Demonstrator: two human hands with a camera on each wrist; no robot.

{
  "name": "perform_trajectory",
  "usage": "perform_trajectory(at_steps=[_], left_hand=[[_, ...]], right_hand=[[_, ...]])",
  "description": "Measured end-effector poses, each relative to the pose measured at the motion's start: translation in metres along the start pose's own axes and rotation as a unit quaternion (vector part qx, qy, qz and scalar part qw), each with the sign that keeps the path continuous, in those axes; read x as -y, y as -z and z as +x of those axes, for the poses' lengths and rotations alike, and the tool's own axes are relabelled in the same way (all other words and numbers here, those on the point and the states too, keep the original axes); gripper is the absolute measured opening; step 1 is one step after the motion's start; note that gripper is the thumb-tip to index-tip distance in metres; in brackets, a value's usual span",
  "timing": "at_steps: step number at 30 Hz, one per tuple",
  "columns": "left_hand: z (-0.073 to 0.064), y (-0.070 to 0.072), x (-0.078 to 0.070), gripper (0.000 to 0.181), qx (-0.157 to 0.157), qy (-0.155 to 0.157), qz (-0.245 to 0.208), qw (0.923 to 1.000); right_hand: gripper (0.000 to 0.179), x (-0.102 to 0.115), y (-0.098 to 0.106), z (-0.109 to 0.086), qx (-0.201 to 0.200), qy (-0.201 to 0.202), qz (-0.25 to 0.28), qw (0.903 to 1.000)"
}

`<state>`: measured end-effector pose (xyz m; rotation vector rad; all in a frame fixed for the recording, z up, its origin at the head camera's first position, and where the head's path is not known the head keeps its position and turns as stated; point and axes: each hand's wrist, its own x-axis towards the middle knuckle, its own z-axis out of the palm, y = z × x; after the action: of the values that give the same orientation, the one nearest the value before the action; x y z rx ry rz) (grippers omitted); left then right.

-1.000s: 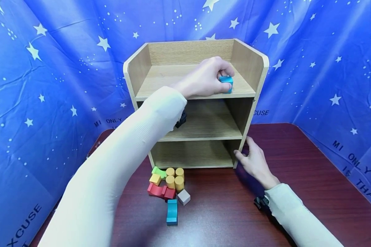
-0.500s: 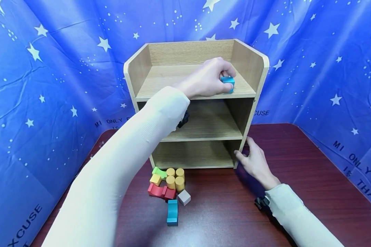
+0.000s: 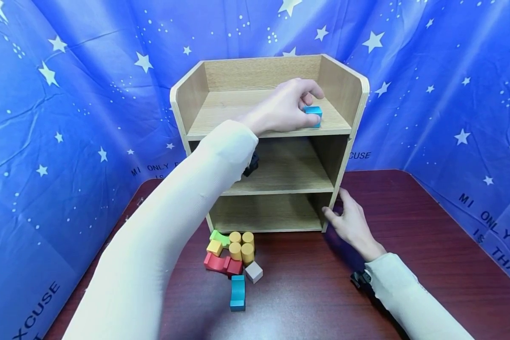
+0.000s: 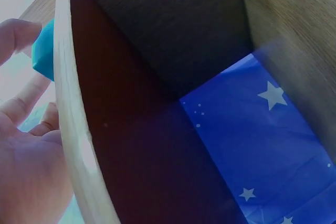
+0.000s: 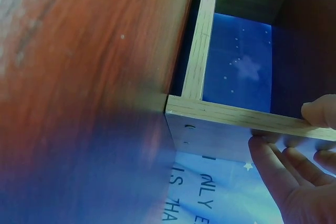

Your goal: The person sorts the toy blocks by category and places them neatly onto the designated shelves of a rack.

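Observation:
A small wooden shelf unit (image 3: 263,190) stands on the table. On its top board, near the front right, sits a blue toy block (image 3: 313,110). My left hand (image 3: 286,106) is at the block, its thumb against the near side and its index finger raised off it. In the left wrist view the blue block (image 4: 44,53) shows between thumb and a finger, partly hidden by the board's edge. My right hand (image 3: 352,226) holds the unit's lower right side panel. In the right wrist view the thumb of that hand (image 5: 307,198) lies on the panel's front edge, fingers along the outside.
In front of the unit's left side lie several yellow cylinders (image 3: 247,252), a green block (image 3: 220,237), a yellow block (image 3: 214,247), red pieces (image 3: 222,264), a white cube (image 3: 253,272) and a blue curved block (image 3: 238,293). A starry blue curtain (image 3: 442,94) surrounds the table (image 3: 306,302).
The left hand and blue block have shifted slightly right along the top board, then stopped. The left index finger has lifted away from the block. The right hand has stayed put.

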<state>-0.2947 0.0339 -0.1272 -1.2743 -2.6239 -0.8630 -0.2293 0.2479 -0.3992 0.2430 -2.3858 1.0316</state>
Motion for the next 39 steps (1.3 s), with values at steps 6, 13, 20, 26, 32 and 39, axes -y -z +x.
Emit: perform_trajectory(at_steps=[6,13,20,26,32,39], left_hand=[[-0.007,0.002,0.001,0.044,-0.012,-0.006,-0.002,0.9999],[-0.014,0.005,0.007,0.046,-0.029,-0.021,0.014,0.9993],[-0.027,0.006,0.015,0.042,-0.051,-0.048,0.004,0.9975],[-0.039,0.009,0.022,0.041,-0.063,-0.057,-0.023,0.9961],[-0.052,0.014,0.028,0.042,-0.067,-0.044,-0.042,0.9959],[-0.066,0.021,0.031,0.04,-0.076,-0.047,-0.039,0.9953]], right_hand=[[0.051,0.0,0.001,0.0,0.001,0.003,0.0,1.0],[0.051,0.0,0.003,-0.001,0.0,0.002,-0.001,1.0],[0.05,0.001,0.002,-0.002,0.002,0.0,0.002,1.0],[0.051,0.002,0.002,-0.002,-0.001,-0.001,0.0,1.0],[0.05,0.003,0.001,0.0,0.004,-0.004,0.006,1.0],[0.05,0.003,0.001,0.0,0.005,-0.009,0.004,0.9999]])
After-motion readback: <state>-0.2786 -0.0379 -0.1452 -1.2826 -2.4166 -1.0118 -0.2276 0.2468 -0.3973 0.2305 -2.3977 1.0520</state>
